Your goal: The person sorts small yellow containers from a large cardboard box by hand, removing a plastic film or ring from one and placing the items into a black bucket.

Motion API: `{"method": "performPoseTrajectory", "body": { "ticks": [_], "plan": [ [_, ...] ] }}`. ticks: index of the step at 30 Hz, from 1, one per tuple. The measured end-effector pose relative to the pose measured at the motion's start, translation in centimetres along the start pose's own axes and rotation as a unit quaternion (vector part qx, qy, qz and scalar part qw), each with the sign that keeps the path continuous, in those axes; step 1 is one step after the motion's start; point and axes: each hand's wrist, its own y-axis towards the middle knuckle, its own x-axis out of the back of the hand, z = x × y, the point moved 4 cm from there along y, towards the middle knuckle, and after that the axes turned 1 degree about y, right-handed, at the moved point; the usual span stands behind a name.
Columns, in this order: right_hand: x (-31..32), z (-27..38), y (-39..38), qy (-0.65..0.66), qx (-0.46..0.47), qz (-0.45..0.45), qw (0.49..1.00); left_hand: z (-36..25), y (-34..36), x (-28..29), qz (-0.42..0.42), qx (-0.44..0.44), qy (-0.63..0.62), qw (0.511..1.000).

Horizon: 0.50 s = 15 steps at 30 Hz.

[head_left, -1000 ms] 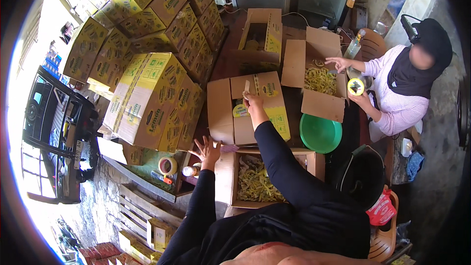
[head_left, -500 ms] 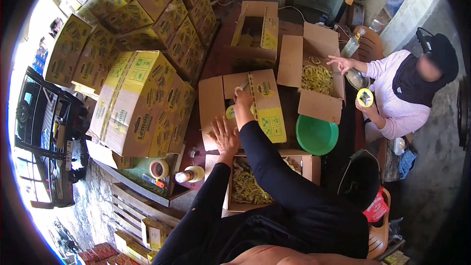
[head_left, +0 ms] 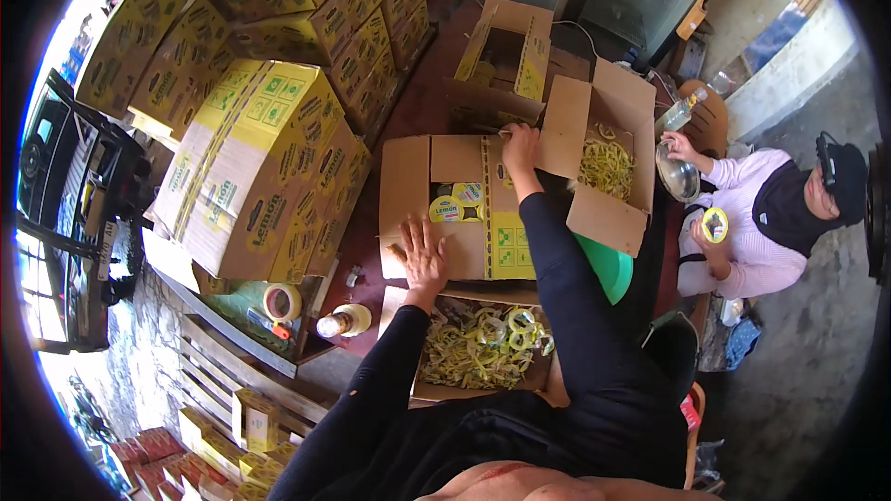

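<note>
A yellow-printed brown carton (head_left: 509, 246) lies in front of me with its top partly open. Through the gap show several round yellow-lidded cups (head_left: 457, 202). My left hand (head_left: 422, 258) rests flat on the carton's left flap (head_left: 406, 167), fingers spread. At the far edge of the carton, my right hand (head_left: 522, 150) has its fingers bent over the edge of a flap; their tips are partly hidden. Nearer my body is an open box (head_left: 555, 380) of yellow-green strips and rings, partly under my right forearm.
Another open carton (head_left: 603, 213) with yellow strips stands right, above a green basin (head_left: 608, 269). Stacked cartons (head_left: 251, 176) fill the left. A bottle (head_left: 343, 320) and a tape roll (head_left: 281, 301) lie left. A co-worker (head_left: 756, 213) holds a round cup and a metal lid (head_left: 677, 172).
My right hand has moved from the carton's opening to its far edge, uncovering the cups. My left hand stays on the flap. The co-worker's free hand has taken hold of the metal lid.
</note>
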Motion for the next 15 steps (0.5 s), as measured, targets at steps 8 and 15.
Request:
{"method": "performPoseTrajectory", "body": {
  "ticks": [8,15],
  "plan": [
    [-1.4,-2.0,3.5,-0.086,0.178,0.070,0.978,-0.1,0.0,0.1,0.007,0.003,-0.004,1.000],
    [-1.8,-3.3,4.8,-0.068,0.205,0.072,0.974,0.1,0.0,0.2,0.008,0.006,-0.012,1.000]
  ]
}}
